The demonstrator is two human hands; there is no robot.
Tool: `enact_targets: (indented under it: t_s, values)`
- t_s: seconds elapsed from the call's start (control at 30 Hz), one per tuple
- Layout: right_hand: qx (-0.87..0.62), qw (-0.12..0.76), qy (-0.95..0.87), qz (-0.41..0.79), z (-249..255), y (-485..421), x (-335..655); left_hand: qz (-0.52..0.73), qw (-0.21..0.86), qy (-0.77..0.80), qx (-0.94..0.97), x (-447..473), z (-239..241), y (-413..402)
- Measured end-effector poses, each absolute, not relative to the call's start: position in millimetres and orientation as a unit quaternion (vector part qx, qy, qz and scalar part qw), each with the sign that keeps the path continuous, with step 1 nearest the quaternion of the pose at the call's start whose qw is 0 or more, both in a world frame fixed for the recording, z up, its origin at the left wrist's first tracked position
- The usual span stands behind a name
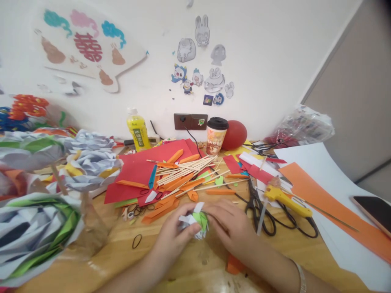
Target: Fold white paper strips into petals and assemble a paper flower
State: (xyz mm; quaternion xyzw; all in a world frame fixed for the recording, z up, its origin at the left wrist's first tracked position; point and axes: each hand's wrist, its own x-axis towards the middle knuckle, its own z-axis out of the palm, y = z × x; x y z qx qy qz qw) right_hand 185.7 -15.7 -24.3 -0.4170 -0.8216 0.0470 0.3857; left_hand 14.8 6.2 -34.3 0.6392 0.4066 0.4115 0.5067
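Between my two hands, low over the wooden table (pixel 122 260), is a small folded paper flower (pixel 200 221) in white and green. My left hand (pixel 174 232) closes round its left side, the thumb pressed on the green paper. The bent fingers of my right hand (pixel 230 224) pinch at its right edge; their tips are partly hidden. Just beyond lie folded orange paper strips (pixel 160 211) and a pile of wooden sticks (pixel 189 169). Black scissors (pixel 256 207) and a yellow hot glue gun (pixel 285 199) rest to the right of my right hand.
Large folded paper flowers (pixel 36 240) crowd the left side. At the back stand a yellow drink bottle (pixel 138 130), a paper cup (pixel 216 136) and a red balloon (pixel 235 135). White sheets (pixel 308 158), an orange strip (pixel 330 207) and a phone (pixel 372 211) lie right. A glue-gun cord loops nearby.
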Motion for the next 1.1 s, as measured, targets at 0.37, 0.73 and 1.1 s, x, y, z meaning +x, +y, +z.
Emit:
enact_targets:
  t_s: [0.37,0.73,1.1]
  values:
    - [-0.433,0.432,-0.787,0.078,-22,-31,172,0.45,0.658,0.359,0.486,18,-40,5]
    - [-0.454,0.457,-0.756,0.114,-29,-25,170,0.443,0.72,0.329,0.42,24,-38,1]
    - [-0.43,0.483,-0.756,0.105,-25,-30,171,0.468,0.759,0.281,0.355,22,-34,-1]
